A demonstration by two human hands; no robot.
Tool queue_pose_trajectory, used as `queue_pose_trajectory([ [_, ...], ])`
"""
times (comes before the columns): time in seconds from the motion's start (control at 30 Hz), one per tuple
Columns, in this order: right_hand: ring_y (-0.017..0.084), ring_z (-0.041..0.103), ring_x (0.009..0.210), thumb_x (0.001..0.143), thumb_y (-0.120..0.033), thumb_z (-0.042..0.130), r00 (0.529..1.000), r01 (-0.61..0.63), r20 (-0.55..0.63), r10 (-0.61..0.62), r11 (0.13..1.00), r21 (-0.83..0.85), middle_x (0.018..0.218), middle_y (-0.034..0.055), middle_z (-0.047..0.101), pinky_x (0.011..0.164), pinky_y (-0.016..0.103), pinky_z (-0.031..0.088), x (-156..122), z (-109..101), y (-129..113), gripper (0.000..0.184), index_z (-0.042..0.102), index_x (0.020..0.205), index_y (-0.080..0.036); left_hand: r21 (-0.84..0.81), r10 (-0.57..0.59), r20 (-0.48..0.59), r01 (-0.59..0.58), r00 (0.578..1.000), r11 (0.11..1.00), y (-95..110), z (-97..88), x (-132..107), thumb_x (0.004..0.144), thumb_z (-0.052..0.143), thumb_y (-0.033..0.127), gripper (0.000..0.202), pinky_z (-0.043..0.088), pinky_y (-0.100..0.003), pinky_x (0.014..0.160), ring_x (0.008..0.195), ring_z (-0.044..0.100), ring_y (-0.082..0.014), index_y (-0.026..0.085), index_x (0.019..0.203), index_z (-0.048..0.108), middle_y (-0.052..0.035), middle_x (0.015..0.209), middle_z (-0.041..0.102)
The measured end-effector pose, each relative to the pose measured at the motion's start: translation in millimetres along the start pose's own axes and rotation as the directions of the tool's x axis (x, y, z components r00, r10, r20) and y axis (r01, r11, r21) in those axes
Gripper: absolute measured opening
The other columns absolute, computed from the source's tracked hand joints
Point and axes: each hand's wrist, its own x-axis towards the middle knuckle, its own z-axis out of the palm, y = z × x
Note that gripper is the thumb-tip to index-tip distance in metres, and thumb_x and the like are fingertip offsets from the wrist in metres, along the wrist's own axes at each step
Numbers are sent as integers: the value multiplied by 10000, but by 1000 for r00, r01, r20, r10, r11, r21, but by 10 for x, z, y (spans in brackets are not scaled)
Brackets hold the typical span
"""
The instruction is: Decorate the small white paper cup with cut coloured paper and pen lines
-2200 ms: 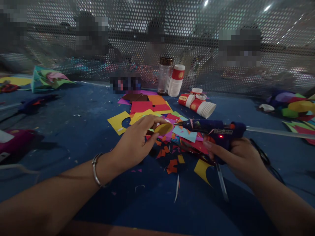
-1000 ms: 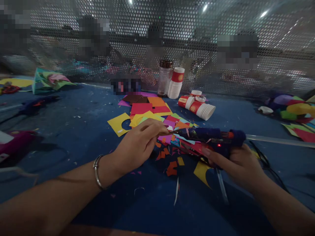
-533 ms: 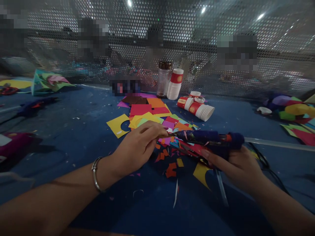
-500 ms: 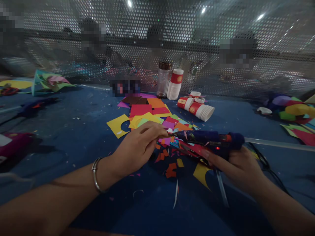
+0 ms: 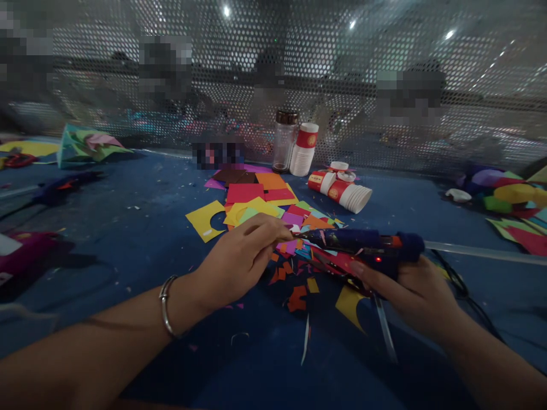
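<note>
My right hand (image 5: 410, 293) is wrapped round a dark blue glue gun (image 5: 350, 241) with a small red light lit on its side. A clear glue stick (image 5: 482, 250) sticks out of its back end. The gun's nozzle points left and meets the fingertips of my left hand (image 5: 243, 256). Those fingers are pinched together; what they hold, if anything, is too small or hidden to make out. Below the gun lie red-handled scissors (image 5: 337, 267), partly covered by my right hand. Cut paper scraps (image 5: 298, 298) are scattered under and between both hands.
Coloured paper sheets (image 5: 245, 193) lie ahead, with a glass bottle (image 5: 284, 142) and stacked paper cups (image 5: 304, 149) behind. More cups (image 5: 342, 191) lie on their side. A second glue gun (image 5: 68, 185) is at left. A perforated metal screen (image 5: 333, 102) borders the table. A black cable (image 5: 470, 296) runs at right.
The view has shifted very slightly. Both hands and the glue gun keep nearly the same place, the nozzle still at my left fingertips.
</note>
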Motion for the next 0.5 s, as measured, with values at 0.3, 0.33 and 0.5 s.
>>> queue_pose_trajectory([
  [0.3,247,769,739,950,-449,619,1000,6,-28,-8,997,-80,814,12,814,662,299,631,-17,-14,13,291,834,943,-254,-5,12,-1,-12,1000,1000,18,-6,12,933,533,-32,275,585,-248,945,1059,707,-133,161,1077,667,-65,1101,729],
  [0.33,247,770,747,949,-455,620,999,5,-35,-8,997,-83,816,13,814,665,299,633,-18,-13,17,292,831,955,-253,-5,15,1,-15,1000,1000,18,-5,14,934,533,-30,276,589,-254,939,1059,708,-135,164,1079,665,-65,1104,730],
  [0.5,233,776,769,950,-469,625,999,33,-30,-34,999,-39,842,-5,818,718,300,645,0,-7,23,265,817,949,-286,-4,14,1,-14,1000,1000,15,-11,8,938,524,-26,280,595,-266,933,1057,709,-137,177,1075,659,-58,1095,730],
])
